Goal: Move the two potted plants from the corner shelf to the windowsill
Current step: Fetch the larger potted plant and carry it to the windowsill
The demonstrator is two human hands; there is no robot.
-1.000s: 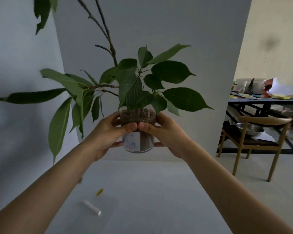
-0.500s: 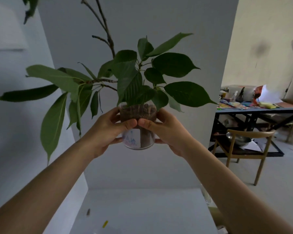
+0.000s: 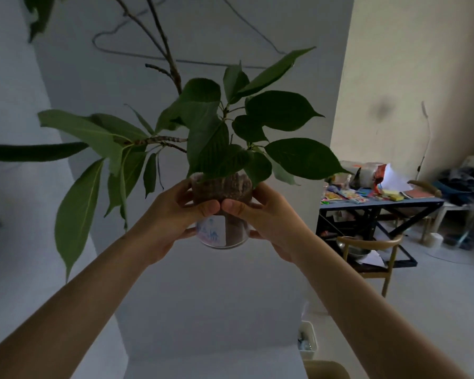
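Pale grey wall panels [image 3: 257,36] fill the far side of the head view and meet in a corner at the left, with a thin dark wire [image 3: 175,60] looped across them. At the right the room opens onto a cream wall, a blue-topped table [image 3: 411,201] heaped with papers, and a wooden chair [image 3: 372,240] carrying a metal bowl [image 3: 350,248]. In the middle, up in the air and well above the white flat surface [image 3: 216,362] at the near bottom edge (likely the corner shelf), is a clear glass jar [image 3: 222,233] of brown soil with a white printed label. Broad dark green leaves [image 3: 208,138] spread from it, and a bare woody branch [image 3: 164,50] runs out of the top of the frame. The left hand [image 3: 170,222] and the right hand [image 3: 271,222] both wrap the jar, fingers curled round its far side and thumbs pressed on the near side with tips almost touching. This looks like the carry of the first plant; neither the windowsill nor a second pot is in view. The glass is smooth and the plant top-heavy, so the jar should stay upright with some fingers slid under its base. Any turn should be slow, because the long leaves at the left reach close to the left wall and the branch stands tall. The open room lies to the right, past the wall's vertical edge just beside the right-hand leaves. A small white bin [image 3: 308,337] sits low at that edge, and the chair beyond it narrows the way.
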